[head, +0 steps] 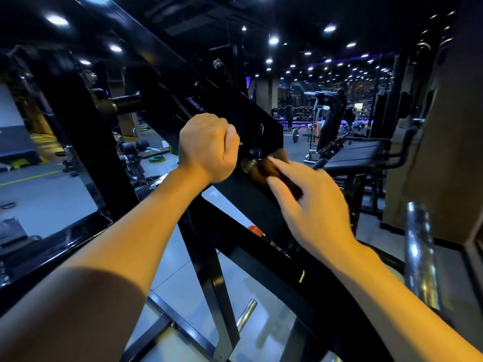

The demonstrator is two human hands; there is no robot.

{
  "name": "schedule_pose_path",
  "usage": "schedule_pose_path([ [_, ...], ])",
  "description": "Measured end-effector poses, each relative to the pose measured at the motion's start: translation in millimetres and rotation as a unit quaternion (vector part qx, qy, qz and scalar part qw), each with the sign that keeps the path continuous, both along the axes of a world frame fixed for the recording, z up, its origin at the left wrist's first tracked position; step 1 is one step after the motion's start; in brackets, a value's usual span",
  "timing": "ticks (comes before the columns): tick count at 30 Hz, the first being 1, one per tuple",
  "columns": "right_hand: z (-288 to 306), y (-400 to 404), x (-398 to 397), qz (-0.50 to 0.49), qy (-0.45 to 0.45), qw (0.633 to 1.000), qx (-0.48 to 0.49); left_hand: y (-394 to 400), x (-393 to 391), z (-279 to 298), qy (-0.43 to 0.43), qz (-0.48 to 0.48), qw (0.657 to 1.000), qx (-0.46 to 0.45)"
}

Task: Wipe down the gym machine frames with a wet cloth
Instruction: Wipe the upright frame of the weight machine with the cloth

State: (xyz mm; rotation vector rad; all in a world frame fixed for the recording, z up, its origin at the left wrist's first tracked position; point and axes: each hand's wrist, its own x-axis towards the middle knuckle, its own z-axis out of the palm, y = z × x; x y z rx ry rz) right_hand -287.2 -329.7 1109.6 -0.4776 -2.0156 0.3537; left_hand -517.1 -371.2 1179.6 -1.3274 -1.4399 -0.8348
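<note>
Two bare forearms enter from the lower edge, unsleeved to the frame edge. Left hand (209,148) and right hand (311,202): no gloves, rings, watch or wristbands visible.

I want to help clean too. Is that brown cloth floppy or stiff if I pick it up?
Probably floppy: the brown cloth bunches in soft folds under the right hand against the black metal frame. Likely light, since fingers alone hold it. If wet, it may cling and drip, though wetness doesn't show here.
</note>
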Motion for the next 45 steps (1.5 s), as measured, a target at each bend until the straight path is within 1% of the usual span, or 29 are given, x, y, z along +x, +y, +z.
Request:
schedule_pose_path([
  [2,16,1,-23,0.006,-0.015,1.0,0.011,-2,1,2,0.0,0.012,1.0,-0.013],
  [4,17,4,-25,0.01,-0.02,1.0,0.02,-2,1,2,0.002,0.02,1.0,-0.022],
  [6,4,6,-3,0.028,-0.026,0.999,0.028,-2,0,1,0.001,0.019,1.0,-0.02],
  [8,-17,10,30,0.025,-0.039,0.998,0.036,0,-2,0,-0.005,0.02,1.0,-0.012],
  [10,-35,12,61,0.025,-0.048,0.998,0.025,2,-3,-1,-0.007,0.02,1.0,-0.003],
  [12,-38,15,73,0.034,-0.06,0.998,0.008,3,-2,-2,-0.002,0.023,1.0,0.001],
  [14,-27,18,61,0.034,-0.065,0.997,0.003,4,-2,-2,0.001,0.029,1.0,-0.007],
  [16,-9,20,33,0.031,-0.05,0.998,0.005,3,-2,-1,0.001,0.04,0.999,-0.018],
  [19,8,17,-9,0.015,-0.059,0.998,0.021,1,-2,1,0.001,0.046,0.999,-0.025],
  [21,5,14,-10,0.015,-0.056,0.998,0.024,0,-1,0,0.004,0.041,0.999,-0.024],
  [24,-18,9,24,0.022,-0.053,0.998,0.014,1,-2,0,0.0,0.041,0.999,-0.024],
  [28,-44,5,59,-0.004,-0.058,0.998,0.001,5,-5,-4,0.0,0.03,1.0,-0.005],
  [31,-25,8,32,0.006,-0.048,0.999,-0.007,5,-6,-4,0.004,0.025,1.0,0.0],
  [34,4,3,-8,0.022,-0.041,0.999,0.014,5,-7,-2,0.011,0.036,0.999,-0.003],
  [36,11,-1,-20,0.025,-0.042,0.999,0.019,4,-7,-1,0.015,0.042,0.999,-0.007],
  [38,4,-1,-9,0.031,-0.041,0.998,0.021,2,-5,-1,0.008,0.032,0.999,-0.01],
  [40,-13,3,15,0.031,-0.027,0.999,-0.001,1,-3,-1,-0.005,0.032,0.999,-0.011],
  [43,-43,7,53,-0.009,-0.023,0.999,-0.045,1,-2,-1,-0.016,0.046,0.999,-0.025],
  [45,-50,6,60,-0.018,-0.015,0.998,-0.055,2,-3,-2,-0.017,0.055,0.998,-0.027],
])
